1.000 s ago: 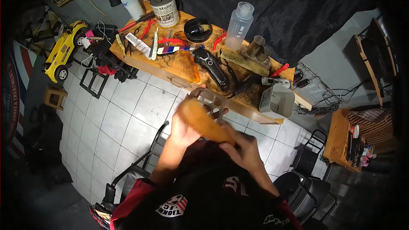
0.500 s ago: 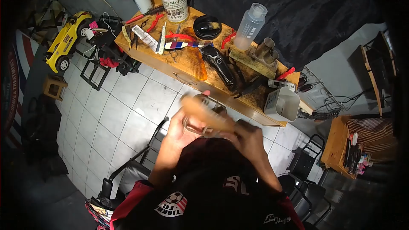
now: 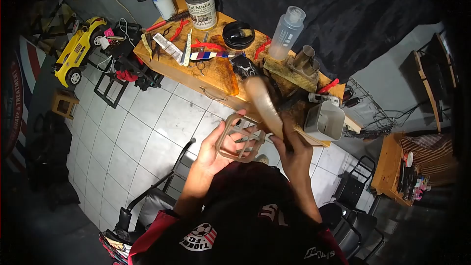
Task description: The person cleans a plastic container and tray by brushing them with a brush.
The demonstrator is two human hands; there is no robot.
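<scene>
My left hand [image 3: 208, 151] grips a brownish plastic frame [image 3: 222, 142] with several square openings, holding it tilted above the floor in front of my chest. My fingers show through its gaps. Closed around the dark end of a tan brush [image 3: 262, 100] is my right hand [image 3: 297, 154]; motion smears the brush, so its bristles are not sharp. The brush points up toward the wooden counter [image 3: 171, 71], apart from the frame, and covers part of a black hair clipper [image 3: 243, 64]. An amber comb [image 3: 227, 82] lies left of the clipper.
On the counter stand a can [image 3: 201, 11], a clear bottle [image 3: 287, 32], a white bottle [image 3: 162, 0] and a black round dish [image 3: 238, 35]. A razor [image 3: 187, 48], scissors and combs lie among them. A grey bin [image 3: 325, 121] stands at the right end; a chair [image 3: 157, 203] is at lower left.
The brush has swung from across the frame up and right toward the counter with my right hand. My left hand has stayed near its place, and the frame now shows uncovered.
</scene>
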